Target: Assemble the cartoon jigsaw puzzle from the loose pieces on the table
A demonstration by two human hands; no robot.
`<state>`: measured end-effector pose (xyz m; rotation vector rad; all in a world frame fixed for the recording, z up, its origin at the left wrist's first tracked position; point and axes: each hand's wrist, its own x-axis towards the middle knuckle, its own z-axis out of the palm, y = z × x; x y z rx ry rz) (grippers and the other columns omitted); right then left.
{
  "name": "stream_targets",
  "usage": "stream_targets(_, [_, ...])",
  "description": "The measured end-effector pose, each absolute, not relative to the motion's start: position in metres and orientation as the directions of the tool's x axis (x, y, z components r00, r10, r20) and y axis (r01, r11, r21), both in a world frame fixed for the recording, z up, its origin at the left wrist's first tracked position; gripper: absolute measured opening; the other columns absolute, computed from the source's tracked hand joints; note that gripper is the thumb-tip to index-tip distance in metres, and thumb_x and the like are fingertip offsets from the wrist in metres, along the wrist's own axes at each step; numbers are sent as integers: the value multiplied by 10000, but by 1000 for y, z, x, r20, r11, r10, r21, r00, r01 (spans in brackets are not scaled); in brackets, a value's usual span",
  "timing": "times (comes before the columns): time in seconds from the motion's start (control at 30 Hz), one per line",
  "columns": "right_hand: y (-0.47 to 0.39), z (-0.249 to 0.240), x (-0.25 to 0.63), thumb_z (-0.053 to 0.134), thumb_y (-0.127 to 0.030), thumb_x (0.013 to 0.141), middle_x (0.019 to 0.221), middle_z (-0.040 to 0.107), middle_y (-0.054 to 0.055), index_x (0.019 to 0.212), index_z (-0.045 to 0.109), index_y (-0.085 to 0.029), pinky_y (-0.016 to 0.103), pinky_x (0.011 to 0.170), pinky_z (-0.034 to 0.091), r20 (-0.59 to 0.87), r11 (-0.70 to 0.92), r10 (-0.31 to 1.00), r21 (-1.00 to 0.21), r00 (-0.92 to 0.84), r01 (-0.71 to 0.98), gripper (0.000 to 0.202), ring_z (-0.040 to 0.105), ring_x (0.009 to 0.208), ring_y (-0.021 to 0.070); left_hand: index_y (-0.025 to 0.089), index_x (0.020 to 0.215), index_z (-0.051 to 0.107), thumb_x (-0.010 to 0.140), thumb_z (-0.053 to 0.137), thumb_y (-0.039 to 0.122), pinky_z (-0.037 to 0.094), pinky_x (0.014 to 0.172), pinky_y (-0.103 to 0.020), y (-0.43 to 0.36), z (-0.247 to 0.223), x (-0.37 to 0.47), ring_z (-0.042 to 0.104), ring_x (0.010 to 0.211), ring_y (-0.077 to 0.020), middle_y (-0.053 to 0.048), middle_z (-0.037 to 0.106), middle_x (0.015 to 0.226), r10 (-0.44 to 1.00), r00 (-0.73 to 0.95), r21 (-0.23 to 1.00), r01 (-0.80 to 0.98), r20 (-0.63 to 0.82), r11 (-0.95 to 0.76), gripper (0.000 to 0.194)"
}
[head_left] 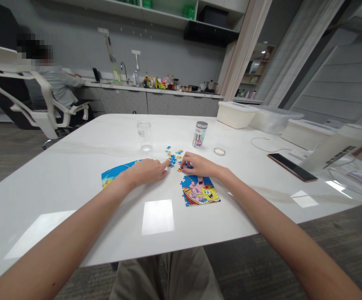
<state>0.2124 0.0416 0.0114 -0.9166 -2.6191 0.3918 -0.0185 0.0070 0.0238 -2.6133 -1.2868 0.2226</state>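
Loose jigsaw puzzle pieces (172,160) lie in a small pile between my two hands. My left hand (149,171) reaches in from the left, its index finger stretched out and touching the pile's edge. On the other side my right hand (198,164) is bent, fingertips and thumb pinched at a small puzzle piece (179,169). Just below that hand lies an assembled puzzle section (199,192) with a yellow and a pink cartoon figure. Partly covered by my left hand and forearm is a blue picture sheet (114,173).
Behind the pile stand a clear jar (145,135) and a printed can (199,134), with a round lid (219,151) nearby. White boxes (235,114), a phone (292,166) and cables occupy the table's right side. Someone sits on a chair (40,112) at the far left.
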Motion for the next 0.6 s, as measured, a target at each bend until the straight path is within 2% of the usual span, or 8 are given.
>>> stream_targets(0.13, [40, 13, 213, 619, -186, 823, 882, 573, 48, 816, 577, -173, 314, 777, 460, 258, 766, 631, -356, -732, 535, 45, 557, 820, 170, 122, 1288, 512, 921, 374, 322, 430, 632, -321, 7, 23, -18, 674, 726, -257, -161, 710, 836, 829, 558, -253, 804, 12, -538, 440])
stream_targets(0.23, [41, 13, 214, 586, -153, 831, 887, 583, 49, 804, 569, -182, 315, 791, 462, 261, 784, 608, -344, -750, 517, 43, 560, 824, 166, 101, 1212, 552, 916, 384, 421, 428, 629, -328, 8, 31, -22, 669, 729, -275, -159, 696, 795, 842, 538, -265, 817, 33, -512, 467])
stream_targets(0.3, [43, 13, 215, 567, -131, 830, 889, 587, 50, 806, 574, -184, 315, 802, 463, 262, 793, 599, -325, -756, 516, 59, 562, 837, 168, 102, 1195, 559, 939, 322, 454, 430, 643, -337, 10, 42, -30, 664, 747, -281, -156, 691, 802, 852, 517, -289, 830, 82, -476, 496])
stream_targets(0.37, [44, 12, 217, 556, -123, 831, 891, 588, 56, 833, 589, -178, 315, 801, 464, 273, 789, 609, -302, -745, 535, 64, 562, 845, 173, 111, 1112, 610, 960, 244, 408, 430, 658, -345, 14, 53, -42, 662, 770, -285, -161, 685, 805, 871, 483, -320, 843, 92, -433, 495])
stream_targets(0.43, [45, 11, 218, 546, -129, 842, 911, 585, 66, 886, 614, -167, 317, 806, 465, 283, 780, 623, -291, -729, 554, 89, 566, 856, 177, 140, 923, 677, 941, 255, 483, 428, 646, -339, 19, 61, -56, 657, 742, -279, -158, 682, 772, 921, 389, -283, 886, 20, -368, 544])
stream_targets(0.5, [46, 9, 218, 547, -164, 863, 944, 580, 76, 947, 637, -164, 323, 821, 465, 277, 777, 627, -291, -728, 558, 123, 571, 875, 181, 168, 788, 689, 869, 334, 628, 416, 599, -317, 24, 63, -69, 644, 668, -253, -141, 687, 739, 932, 334, -187, 916, -139, -356, 587])
stream_targets(0.6, [45, 7, 217, 561, -222, 882, 961, 573, 75, 970, 652, -174, 329, 842, 464, 250, 782, 616, -307, -747, 542, 135, 580, 892, 181, 193, 782, 682, 761, 481, 671, 403, 563, -280, 31, 56, -79, 629, 632, -209, -102, 711, 770, 890, 325, -35, 935, -320, -353, 519])
